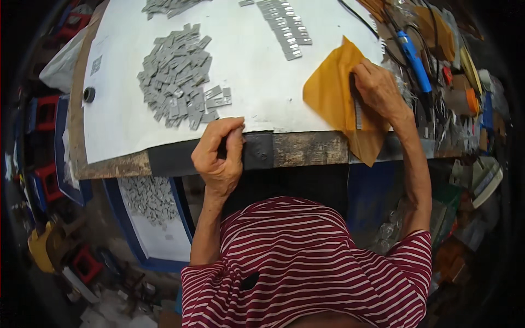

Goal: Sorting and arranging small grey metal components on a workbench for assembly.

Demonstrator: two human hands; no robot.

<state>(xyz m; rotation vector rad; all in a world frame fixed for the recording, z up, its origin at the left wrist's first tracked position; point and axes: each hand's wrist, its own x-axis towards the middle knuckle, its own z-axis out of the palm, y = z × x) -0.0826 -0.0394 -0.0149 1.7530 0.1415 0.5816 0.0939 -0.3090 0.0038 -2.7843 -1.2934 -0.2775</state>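
Note:
My left hand (pixel 219 156) is at the table's front edge, thumb and fingertips pressed together. Whatever it may hold is too small or hidden to make out. Just beyond it spreads a heap of small flat grey rectangular pieces (pixel 175 74), with a few loose ones (pixel 219 97) at its right side. My right hand (pixel 377 90) is closed on a yellow-orange cloth (pixel 328 90), which drapes over the front edge. A narrow grey ridged strip (pixel 359 113) shows below the fingers, against the cloth. The right fingertips are partly hidden.
Grey pieces lie in overlapping rows (pixel 284 27) on the white table sheet (pixel 251 71). Tools and clutter crowd the right side, including a blue-handled tool (pixel 414 60). A black ring (pixel 89 94) sits at the left. Below stands a blue-rimmed tray (pixel 145 257) of grey pieces.

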